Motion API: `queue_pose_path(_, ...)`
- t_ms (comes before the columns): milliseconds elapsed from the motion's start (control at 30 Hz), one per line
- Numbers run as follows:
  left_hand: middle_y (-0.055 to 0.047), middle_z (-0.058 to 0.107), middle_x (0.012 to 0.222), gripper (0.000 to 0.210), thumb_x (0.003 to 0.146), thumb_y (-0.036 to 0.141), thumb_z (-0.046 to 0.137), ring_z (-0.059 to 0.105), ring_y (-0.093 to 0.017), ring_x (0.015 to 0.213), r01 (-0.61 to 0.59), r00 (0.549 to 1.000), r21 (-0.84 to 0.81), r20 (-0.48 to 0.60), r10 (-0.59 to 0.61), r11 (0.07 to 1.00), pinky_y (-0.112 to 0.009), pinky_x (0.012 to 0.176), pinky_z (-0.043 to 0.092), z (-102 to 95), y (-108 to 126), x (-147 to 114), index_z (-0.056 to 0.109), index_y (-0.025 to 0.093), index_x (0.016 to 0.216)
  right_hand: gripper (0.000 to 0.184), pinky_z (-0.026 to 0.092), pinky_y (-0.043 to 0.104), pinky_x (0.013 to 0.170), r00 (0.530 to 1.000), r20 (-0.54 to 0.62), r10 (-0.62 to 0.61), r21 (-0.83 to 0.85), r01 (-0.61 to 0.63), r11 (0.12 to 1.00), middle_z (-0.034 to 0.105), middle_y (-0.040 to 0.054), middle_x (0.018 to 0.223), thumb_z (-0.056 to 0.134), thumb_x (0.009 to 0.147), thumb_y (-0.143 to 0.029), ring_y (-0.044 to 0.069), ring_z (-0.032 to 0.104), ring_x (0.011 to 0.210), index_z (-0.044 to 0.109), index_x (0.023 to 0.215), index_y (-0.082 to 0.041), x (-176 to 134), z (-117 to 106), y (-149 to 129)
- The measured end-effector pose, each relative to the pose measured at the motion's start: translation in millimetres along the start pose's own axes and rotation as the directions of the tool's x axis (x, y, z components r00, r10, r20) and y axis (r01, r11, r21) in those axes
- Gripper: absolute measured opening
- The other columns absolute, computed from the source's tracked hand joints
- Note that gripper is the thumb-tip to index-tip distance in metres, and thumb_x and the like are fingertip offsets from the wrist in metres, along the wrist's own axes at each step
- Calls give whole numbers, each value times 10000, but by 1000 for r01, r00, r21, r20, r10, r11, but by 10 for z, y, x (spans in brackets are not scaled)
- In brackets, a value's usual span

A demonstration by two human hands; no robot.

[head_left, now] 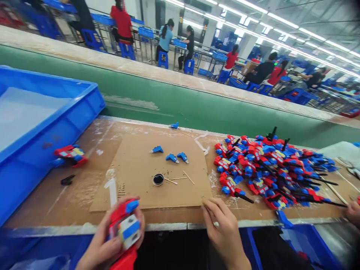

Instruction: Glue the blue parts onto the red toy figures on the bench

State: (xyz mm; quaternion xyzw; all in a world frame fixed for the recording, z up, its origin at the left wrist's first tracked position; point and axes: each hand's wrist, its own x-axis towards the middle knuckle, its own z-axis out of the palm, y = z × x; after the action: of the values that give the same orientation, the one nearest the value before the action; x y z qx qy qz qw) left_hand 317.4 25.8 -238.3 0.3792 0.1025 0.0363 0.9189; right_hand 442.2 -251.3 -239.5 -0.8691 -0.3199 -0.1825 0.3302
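My left hand point(112, 232) is wrapped round a red, white and blue toy robot figure point(129, 228), held tilted in front of the table edge. My right hand point(223, 225) is closed in a pinch at the near right corner of the cardboard sheet point(140, 198). A small pale tip shows between its fingers, but I cannot make out what it belongs to. On the cardboard stands a small round cup of black liquid point(158, 179), with thin wooden sticks point(178, 178) beside it. Several blue toy parts point(171, 158) lie behind the cup.
A heap of red and blue toy figures point(261, 161) covers the table's right side. At left are a blue bin point(84, 101), another figure point(71, 154) and a black piece point(67, 180). Another person's hand point(353, 212) shows at the right edge. A green conveyor point(182, 101) runs behind.
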Motion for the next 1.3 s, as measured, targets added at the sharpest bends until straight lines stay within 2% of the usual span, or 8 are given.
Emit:
queue_pose_path(233, -24, 603, 948, 687, 663, 436, 881, 600, -145, 692, -19, 998, -54, -62, 15, 998, -249, 557, 492, -178, -61, 23, 582, 332, 1272, 406, 480, 449, 1004, 915, 382, 133, -204, -57, 977, 667, 157, 1202, 647, 896, -185, 316, 606, 1135, 595, 1294, -129, 1350, 869, 128)
queue_pose_path(367, -30, 615, 961, 666, 678, 432, 871, 588, -137, 683, -70, 994, -79, -86, 63, 994, -242, 551, 488, -350, 8, -117, 581, 328, 1268, 336, 510, 433, 922, 878, 453, 156, -234, -52, 971, 727, 140, 999, 628, 759, 7, 314, 672, 982, 708, 1048, -145, 1826, 967, 202)
queue_pose_path(467, -26, 625, 972, 650, 682, 428, 866, 598, -140, 681, -93, 987, -99, -137, 79, 991, -244, 553, 484, -452, -17, -158, 578, 335, 1257, 323, 545, 401, 868, 928, 337, 161, -162, -111, 980, 715, 130, 1060, 590, 868, -100, 262, 686, 949, 630, 1183, -157, 1638, 837, 77)
queue_pose_path(633, -37, 639, 938, 713, 632, 401, 895, 612, -151, 709, -62, 965, -115, -260, 30, 992, -255, 607, 489, -454, -21, -89, 579, 267, 1257, 312, 584, 344, 817, 998, 43, 48, 398, -61, 915, 715, 61, 1044, 693, 897, -262, 211, 702, 929, 608, 1196, -232, 953, 725, -415)
queue_pose_path(833, -24, 646, 923, 694, 616, 360, 905, 604, -140, 718, -84, 956, -95, -287, 53, 992, -259, 650, 493, -422, 103, -46, 594, 253, 1227, 230, 539, 312, 799, 961, 148, -234, 208, 201, 957, 711, 26, 993, 640, 914, -156, 182, 656, 920, 654, 1127, -241, 931, 957, -584)
queue_pose_path(1000, -28, 662, 949, 683, 613, 357, 911, 622, -147, 742, -109, 939, -126, -338, 60, 986, -271, 682, 516, -465, 121, -91, 598, 253, 1211, 263, 465, 275, 621, 989, 143, 34, 223, -65, 973, 669, -12, 824, 765, 844, -352, 146, 560, 691, 679, 1062, -234, 1058, 1046, -536)
queue_pose_path(1167, -26, 663, 945, 689, 624, 330, 906, 621, -143, 752, -108, 935, -148, -351, 50, 983, -266, 698, 516, -484, 88, -132, 585, 248, 1228, 341, 400, 276, 589, 950, 229, 214, 264, -272, 925, 653, -8, 797, 797, 784, -439, 125, 457, 622, 699, 1021, -214, 1130, 1129, -547)
queue_pose_path(1300, -29, 659, 940, 677, 652, 299, 896, 618, -142, 759, -120, 945, -129, -320, 73, 984, -254, 691, 510, -500, 56, -97, 570, 243, 1243, 398, 454, 283, 636, 918, 157, 365, 514, -392, 763, 690, 21, 854, 865, 722, -377, 143, 569, 689, 676, 1024, -198, 1122, 1059, -610)
